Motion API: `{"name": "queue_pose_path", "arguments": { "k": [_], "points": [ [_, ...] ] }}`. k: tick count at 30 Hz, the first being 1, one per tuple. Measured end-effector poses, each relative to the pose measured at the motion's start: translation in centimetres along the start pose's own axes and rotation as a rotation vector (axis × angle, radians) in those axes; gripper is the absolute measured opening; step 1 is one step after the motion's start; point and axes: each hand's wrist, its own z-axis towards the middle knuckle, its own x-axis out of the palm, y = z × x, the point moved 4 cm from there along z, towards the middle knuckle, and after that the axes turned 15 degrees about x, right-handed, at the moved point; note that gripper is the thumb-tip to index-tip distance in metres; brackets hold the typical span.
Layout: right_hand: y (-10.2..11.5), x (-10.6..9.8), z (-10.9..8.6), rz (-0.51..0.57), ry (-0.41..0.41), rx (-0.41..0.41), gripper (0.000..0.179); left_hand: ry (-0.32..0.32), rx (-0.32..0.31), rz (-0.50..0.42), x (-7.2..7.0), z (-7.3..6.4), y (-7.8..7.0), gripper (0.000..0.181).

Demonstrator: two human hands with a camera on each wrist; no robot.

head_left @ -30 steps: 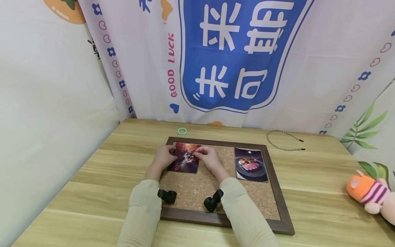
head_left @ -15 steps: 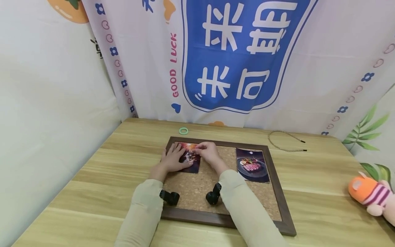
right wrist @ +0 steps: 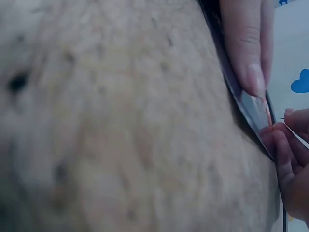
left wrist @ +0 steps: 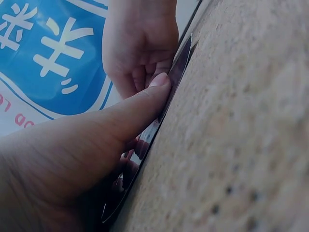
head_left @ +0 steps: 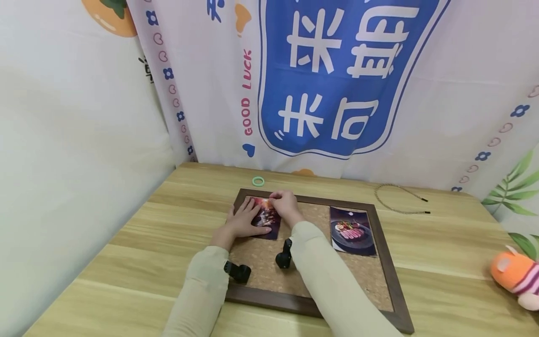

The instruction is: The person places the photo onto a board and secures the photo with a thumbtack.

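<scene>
A cork board [head_left: 269, 262] in a dark brown frame lies on the wooden table. On its upper left lies a red and dark photo [head_left: 273, 229]. My left hand [head_left: 244, 223] rests spread over the photo's left part, with the thumb [left wrist: 145, 104] along its lower part. At the photo's top right corner is my right hand [head_left: 285, 206], thumb and finger pinched together. From those fingertips a thin pin [right wrist: 283, 118] sticks out in the right wrist view; its head is hidden. A second photo [head_left: 353, 231], of sliced meat on a plate, lies at the board's upper right.
Behind the board lies a green ring [head_left: 258, 181]. A braided cord [head_left: 385, 206] with dark ends curves at the back right. An orange and pink striped plush toy [head_left: 511, 271] sits at the right edge. A printed cloth [head_left: 210, 117] hangs behind the table.
My left hand has gone from holding the photo's left edge to lying spread across it. The right hand has moved up slightly to the photo's top right corner.
</scene>
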Motion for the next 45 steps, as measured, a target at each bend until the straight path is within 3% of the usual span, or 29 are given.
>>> {"name": "queue_pose_path", "arguments": {
  "k": [12,24,45],
  "points": [
    [-0.16,0.25,-0.19,-0.169,-0.114,0.041,0.011,-0.01,0.002,-0.009,0.09,0.35,-0.72,0.084],
    [-0.25,0.53,0.04,-0.219,-0.107,0.069,0.009,-0.014,-0.005,-0.007,0.17,0.34,-0.51,0.084],
    [0.31,0.94,0.52,-0.285,-0.098,0.048,0.008,-0.034,-0.017,-0.027,0.02,-0.21,-0.22,0.083]
  ]
}}
